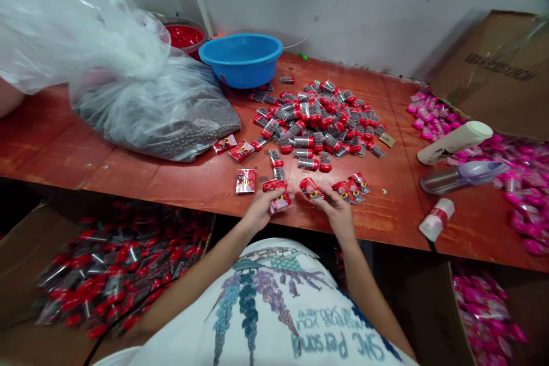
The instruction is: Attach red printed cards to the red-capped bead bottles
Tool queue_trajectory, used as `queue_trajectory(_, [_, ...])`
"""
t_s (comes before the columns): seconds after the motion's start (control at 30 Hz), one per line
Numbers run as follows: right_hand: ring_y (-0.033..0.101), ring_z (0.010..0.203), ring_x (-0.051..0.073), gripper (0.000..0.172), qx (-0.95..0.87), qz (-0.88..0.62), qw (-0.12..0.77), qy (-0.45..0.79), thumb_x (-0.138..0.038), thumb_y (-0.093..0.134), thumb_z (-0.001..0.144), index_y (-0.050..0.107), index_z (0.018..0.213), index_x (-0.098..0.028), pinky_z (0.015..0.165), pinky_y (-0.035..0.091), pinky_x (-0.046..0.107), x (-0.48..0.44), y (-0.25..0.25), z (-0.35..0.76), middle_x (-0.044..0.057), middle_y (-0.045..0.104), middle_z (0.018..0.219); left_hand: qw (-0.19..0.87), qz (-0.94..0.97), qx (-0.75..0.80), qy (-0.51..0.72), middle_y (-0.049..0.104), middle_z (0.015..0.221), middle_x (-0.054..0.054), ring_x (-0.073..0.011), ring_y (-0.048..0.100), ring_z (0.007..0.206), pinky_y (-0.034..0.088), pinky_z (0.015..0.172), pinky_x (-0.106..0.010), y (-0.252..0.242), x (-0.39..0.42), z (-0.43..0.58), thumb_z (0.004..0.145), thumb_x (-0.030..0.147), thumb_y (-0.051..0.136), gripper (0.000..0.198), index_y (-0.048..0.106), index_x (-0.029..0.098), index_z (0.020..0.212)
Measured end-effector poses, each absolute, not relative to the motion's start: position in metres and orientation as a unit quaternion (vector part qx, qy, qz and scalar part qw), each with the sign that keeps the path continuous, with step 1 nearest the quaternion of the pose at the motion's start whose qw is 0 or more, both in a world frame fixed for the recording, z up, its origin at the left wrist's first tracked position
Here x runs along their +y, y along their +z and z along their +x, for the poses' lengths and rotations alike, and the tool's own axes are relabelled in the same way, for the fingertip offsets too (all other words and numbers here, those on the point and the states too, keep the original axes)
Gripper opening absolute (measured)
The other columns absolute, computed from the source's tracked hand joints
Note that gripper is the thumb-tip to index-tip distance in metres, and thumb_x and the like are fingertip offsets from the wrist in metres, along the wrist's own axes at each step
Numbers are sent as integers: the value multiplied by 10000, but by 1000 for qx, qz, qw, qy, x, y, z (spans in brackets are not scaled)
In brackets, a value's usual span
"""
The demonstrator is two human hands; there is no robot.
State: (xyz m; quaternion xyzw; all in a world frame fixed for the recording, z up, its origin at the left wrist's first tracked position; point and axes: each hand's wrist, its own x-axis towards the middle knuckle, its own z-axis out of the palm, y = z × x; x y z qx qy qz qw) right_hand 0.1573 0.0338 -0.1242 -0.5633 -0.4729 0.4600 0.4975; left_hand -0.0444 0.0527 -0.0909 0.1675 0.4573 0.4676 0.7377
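Operator: Progress was partial, judging by the layout. A large heap of red-capped vials lay unsorted at the middle of the desk, and a carton of finished red pieces stood below the desk edge at the left, already well filled.

Inspector: And the loose items near the edge?

Operator: Several red sachets lay singly between the heap and the person. One flat sachet rested just beside the left hand. A small cluster of wrapped pieces sat just beside the right hand.

Inspector: State of each grip?

Operator: The left hand's grip was clenched on a red-and-pink packet, fingers curled over it at the desk edge. The right hand's grip was closed on a red vial, pinched at the fingertips. The two held items were near each other, not clearly touching.

Inspector: Other stock?

Operator: A clear plastic bag of dark pellets lay at the left, a blue basin behind the heap, and pink pieces at the right, apparently untouched.
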Motion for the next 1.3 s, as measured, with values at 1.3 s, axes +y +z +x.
queue_trajectory(1.3, [617, 869, 184, 397, -688, -488, 393, 366, -347, 515, 893, 503, 1276, -243, 741, 503, 295, 30, -113, 88, 61, 649, 1031, 653, 161, 465, 575, 695, 681, -34, -129, 630, 580, 514, 569, -231, -95, 42, -63, 512, 171, 852, 284, 681, 111, 731])
